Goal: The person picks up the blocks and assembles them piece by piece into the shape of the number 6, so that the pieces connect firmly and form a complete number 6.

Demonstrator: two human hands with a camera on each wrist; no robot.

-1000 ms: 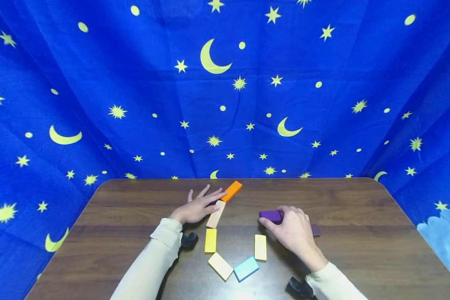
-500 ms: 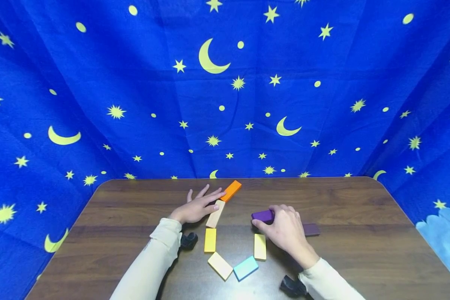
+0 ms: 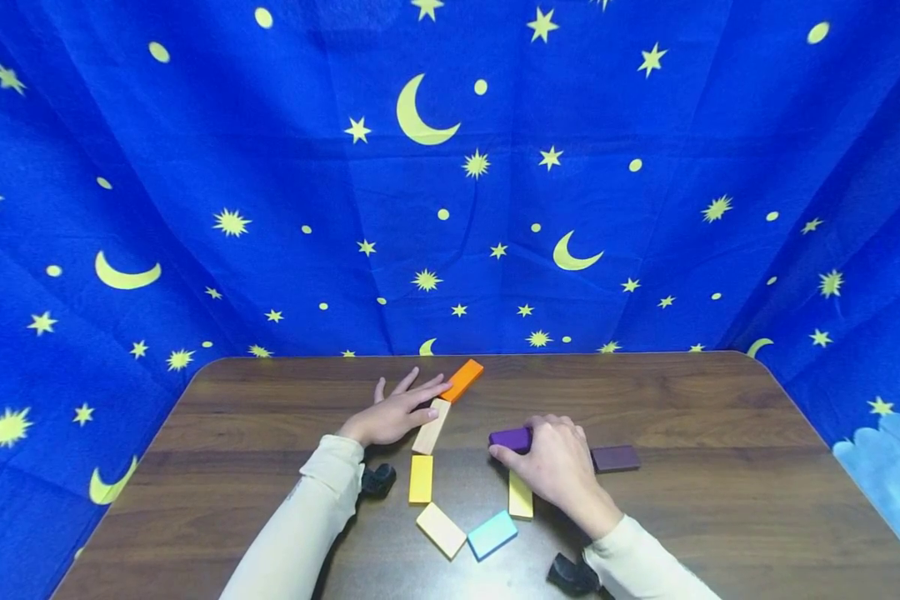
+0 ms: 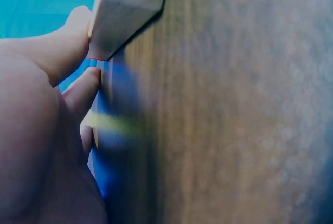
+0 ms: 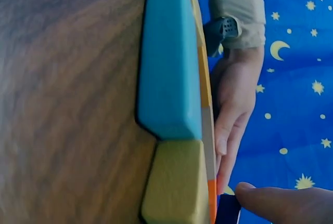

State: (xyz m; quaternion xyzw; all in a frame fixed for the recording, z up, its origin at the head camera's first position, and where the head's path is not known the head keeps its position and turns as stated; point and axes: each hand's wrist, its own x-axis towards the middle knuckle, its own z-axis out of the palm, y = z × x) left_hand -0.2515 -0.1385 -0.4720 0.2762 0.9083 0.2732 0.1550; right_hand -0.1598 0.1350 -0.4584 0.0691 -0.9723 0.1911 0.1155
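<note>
My left hand [image 3: 393,414] lies with fingers spread at the left of the table, thumb on a plain wooden block [image 3: 431,429] and index fingertip at an orange block [image 3: 465,379]. In the left wrist view, the thumb meets the side of that wooden block [image 4: 127,11]. Between thumb and fingers, my right hand [image 3: 558,458] grips a purple block [image 3: 508,439], with the far fingers partly hidden. Below that hand is a pale yellow block [image 3: 521,501], its upper end covered. The right wrist view shows the purple block's dark end [image 5: 227,211] by the thumb.
A yellow block [image 3: 421,480], a cream block [image 3: 442,530] and a light blue block [image 3: 492,534] continue the curved row on the brown table [image 3: 292,400]. Right of the right hand lies a dark brownish-purple block [image 3: 616,458]. A star-patterned blue cloth [image 3: 495,208] hangs behind.
My right hand has moved left with the purple block, now overlapping the pale yellow block and uncovering the dark block on the right. The left hand has stayed put.
</note>
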